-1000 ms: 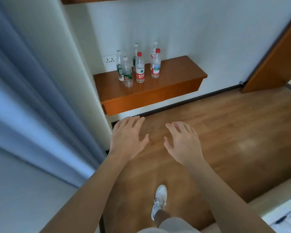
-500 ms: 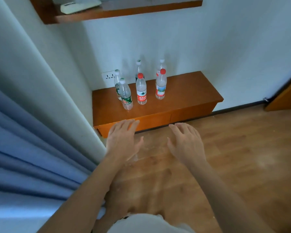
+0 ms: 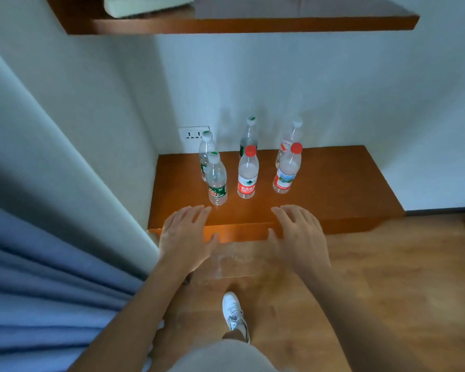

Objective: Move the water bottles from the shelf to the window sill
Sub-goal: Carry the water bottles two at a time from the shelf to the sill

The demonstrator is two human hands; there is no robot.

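Several water bottles stand upright in two rows on a low orange-brown shelf (image 3: 333,189). The front row holds a green-label bottle (image 3: 217,181), a red-cap bottle (image 3: 248,174) and another red-cap bottle (image 3: 287,170). Behind them stand a green-label bottle (image 3: 206,149), a green-cap bottle (image 3: 249,135) and a white-cap bottle (image 3: 293,132). My left hand (image 3: 184,237) hovers over the shelf's front edge, below the green-label bottle, fingers spread and empty. My right hand (image 3: 301,237) is open too, just in front of the red-cap bottles. Neither hand touches a bottle.
A higher wooden shelf (image 3: 252,24) juts out overhead with a white object (image 3: 145,5) on it. A blue curtain (image 3: 38,291) and a white wall corner (image 3: 105,157) fill the left. A wall socket (image 3: 193,135) sits behind the bottles. My white shoe (image 3: 234,312) is on the wooden floor.
I have stepped closer to the shelf; the bottles appear larger and nearer. Both open hands have moved forward from over the floor to the shelf's front edge.
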